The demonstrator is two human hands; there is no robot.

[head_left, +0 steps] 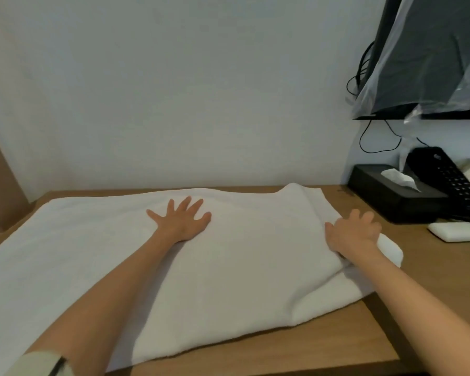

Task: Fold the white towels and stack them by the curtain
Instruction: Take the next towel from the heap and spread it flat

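A large white towel (244, 267) lies spread over the wooden table (429, 267), reaching from the left edge to the right of centre. My left hand (181, 219) lies flat on the towel's far middle with fingers spread. My right hand (354, 230) grips the bunched right end of the towel, fingers curled over the fold. Part of that end is rolled up beside my wrist. No curtain is in view.
A black tissue box (391, 196) and a black telephone (451, 180) stand at the back right. A small white block (457, 231) lies in front of them. A plastic-covered screen (429, 55) with cables hangs on the wall above. The table's front edge is near.
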